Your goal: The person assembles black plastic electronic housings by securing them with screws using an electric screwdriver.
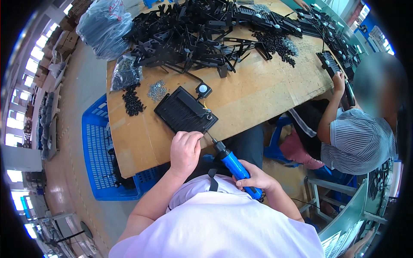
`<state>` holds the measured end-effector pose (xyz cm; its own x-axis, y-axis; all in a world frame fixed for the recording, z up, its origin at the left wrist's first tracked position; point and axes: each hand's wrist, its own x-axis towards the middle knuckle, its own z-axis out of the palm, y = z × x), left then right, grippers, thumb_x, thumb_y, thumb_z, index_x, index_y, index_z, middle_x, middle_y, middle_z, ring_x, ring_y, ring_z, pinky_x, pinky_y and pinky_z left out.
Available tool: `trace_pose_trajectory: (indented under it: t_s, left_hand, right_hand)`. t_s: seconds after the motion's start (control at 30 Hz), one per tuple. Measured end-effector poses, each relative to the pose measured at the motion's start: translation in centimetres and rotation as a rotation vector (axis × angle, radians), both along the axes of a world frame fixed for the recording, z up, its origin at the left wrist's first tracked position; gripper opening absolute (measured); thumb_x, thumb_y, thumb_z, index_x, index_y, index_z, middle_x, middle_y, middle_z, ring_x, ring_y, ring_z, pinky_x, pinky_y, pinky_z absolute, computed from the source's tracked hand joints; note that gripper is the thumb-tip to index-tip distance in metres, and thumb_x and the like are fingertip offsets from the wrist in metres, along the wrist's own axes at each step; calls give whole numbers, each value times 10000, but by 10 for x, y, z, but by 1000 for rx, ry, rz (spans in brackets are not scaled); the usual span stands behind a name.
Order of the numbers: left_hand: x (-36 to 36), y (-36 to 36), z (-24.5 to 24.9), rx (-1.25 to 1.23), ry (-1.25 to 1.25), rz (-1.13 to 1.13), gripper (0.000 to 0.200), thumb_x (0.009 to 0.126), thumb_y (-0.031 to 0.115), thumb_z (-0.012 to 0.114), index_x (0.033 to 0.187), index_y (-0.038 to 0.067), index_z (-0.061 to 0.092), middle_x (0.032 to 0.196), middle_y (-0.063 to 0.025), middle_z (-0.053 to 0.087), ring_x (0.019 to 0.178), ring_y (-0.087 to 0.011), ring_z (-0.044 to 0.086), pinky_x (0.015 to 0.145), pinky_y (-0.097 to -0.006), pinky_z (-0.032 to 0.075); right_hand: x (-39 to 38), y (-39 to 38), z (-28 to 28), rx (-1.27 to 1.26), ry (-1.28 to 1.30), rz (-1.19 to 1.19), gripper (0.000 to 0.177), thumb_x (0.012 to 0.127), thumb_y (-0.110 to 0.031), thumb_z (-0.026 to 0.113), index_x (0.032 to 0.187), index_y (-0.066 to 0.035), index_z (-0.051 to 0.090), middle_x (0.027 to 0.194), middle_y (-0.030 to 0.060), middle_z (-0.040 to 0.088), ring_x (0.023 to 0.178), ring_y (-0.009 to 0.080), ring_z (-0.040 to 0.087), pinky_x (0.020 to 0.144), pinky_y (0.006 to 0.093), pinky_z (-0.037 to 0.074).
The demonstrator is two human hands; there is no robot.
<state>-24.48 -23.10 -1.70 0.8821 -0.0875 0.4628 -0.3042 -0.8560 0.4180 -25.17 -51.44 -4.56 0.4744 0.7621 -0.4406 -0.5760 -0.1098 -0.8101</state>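
A black finned floodlight (185, 111) lies on the table in front of me, with a small white-domed sensor (203, 89) at its far side and a yellow wire by it. My right hand (257, 177) is wrapped round a blue electric screwdriver (235, 166). The bit points at the floodlight's near right corner. Close to that bit, my left hand (185, 151) has its fingers pinched together at the floodlight's near edge. Whatever sits between those fingertips is too small to make out.
Black brackets (185, 38) are heaped at the back. Silver screws (157, 90) and small black parts (133, 101) lie left of the floodlight. A blue crate (97, 150) stands beside the table's left edge. To the right, a person in a striped top (355, 137) works on another floodlight.
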Motion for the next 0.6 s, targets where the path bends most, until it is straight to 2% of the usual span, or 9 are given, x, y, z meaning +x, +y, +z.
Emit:
trace_pose_trajectory:
  t_s: [0.3, 0.4, 0.5, 0.6]
  left_hand:
    - [-2, 4, -3, -4, -3, -3, 246, 756, -51, 703, 985, 39, 693, 1006, -80, 727, 899, -296, 618, 825, -392, 527]
    - [-2, 5, -3, -5, -2, -8, 247, 755, -53, 702, 985, 39, 697, 1004, -81, 727, 901, -297, 618, 822, -392, 529]
    - [-2, 5, -3, -7, -2, -8, 250, 755, -54, 702, 987, 38, 698, 1004, -83, 725, 903, -298, 618, 822, -392, 530]
    - [-2, 5, -2, -8, 1, -4, 249, 755, -54, 704, 986, 38, 698, 1006, -85, 723, 901, -300, 618, 819, -393, 531]
  right_hand:
    - [0, 1, 1, -4, 49, -9, 818, 807, -218, 854, 1444, 0, 390, 992, 88, 620, 788, 168, 647, 683, 308, 548]
    - [1, -1, -1, -13, 47, 21, 848, 809, -242, 861, 1464, 7, 384, 1025, 89, 623, 857, 172, 649, 757, 317, 563]
    - [1, 1, 3, -10, 20, -4, 826, 803, -208, 854, 1450, 2, 386, 984, 90, 624, 784, 165, 641, 685, 307, 546]
    - [1, 1, 1, -1, 8, -1, 822, 802, -201, 854, 1449, 1, 388, 980, 93, 628, 785, 162, 641, 690, 304, 546]
